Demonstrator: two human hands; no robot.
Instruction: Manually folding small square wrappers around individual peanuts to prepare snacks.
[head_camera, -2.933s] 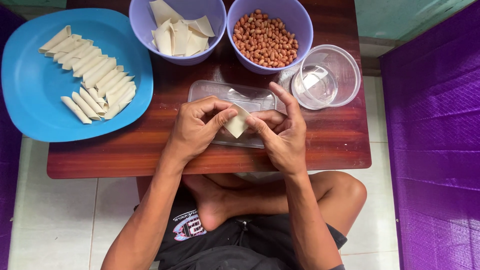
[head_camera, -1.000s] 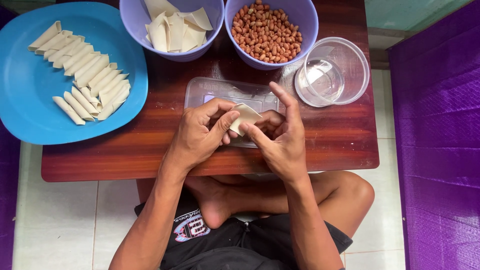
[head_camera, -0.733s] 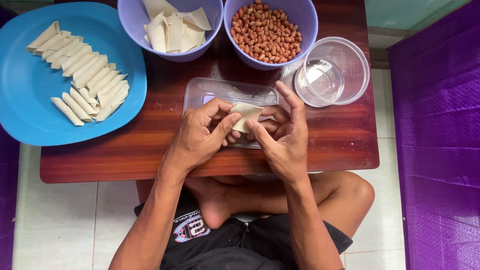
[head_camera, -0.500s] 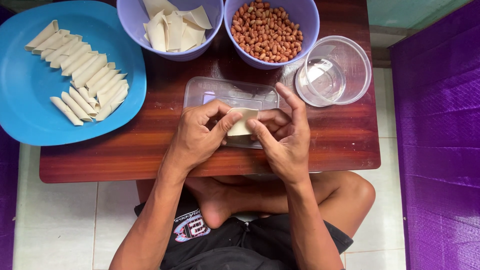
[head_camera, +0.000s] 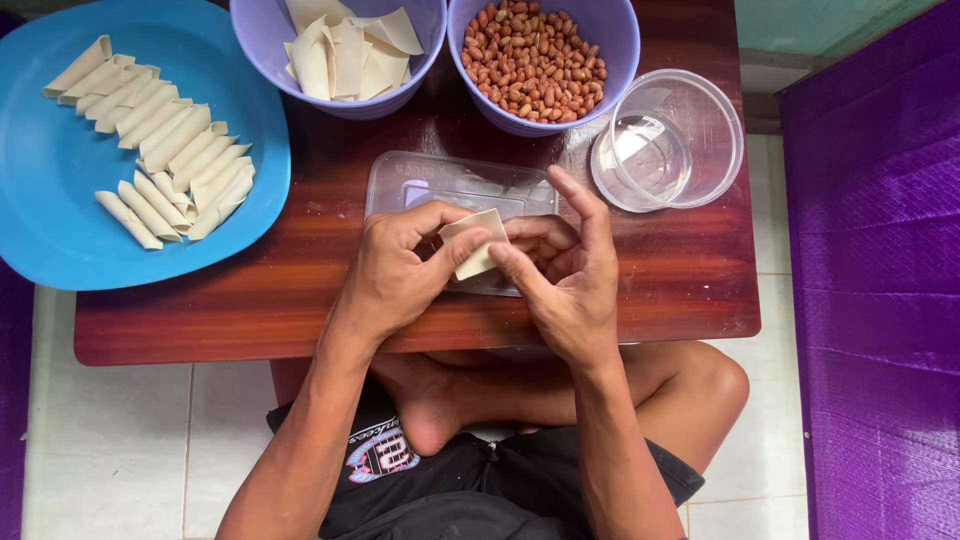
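Both hands, left (head_camera: 395, 270) and right (head_camera: 565, 285), grip one pale wrapper (head_camera: 476, 243), half rolled, above the clear tray (head_camera: 440, 185). Left of the tray, a blue plate (head_camera: 60, 250) holds finished rolls (head_camera: 160, 140); beyond the tray, flat wrappers (head_camera: 345, 50) and peanuts (head_camera: 535, 62) remain.

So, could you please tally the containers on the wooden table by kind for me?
Purple bowls: 2, one of pastry wrappers, one of peanuts
Blue plate: 1
Clear round tub: 1
Clear rectangular tray: 1
Total: 5
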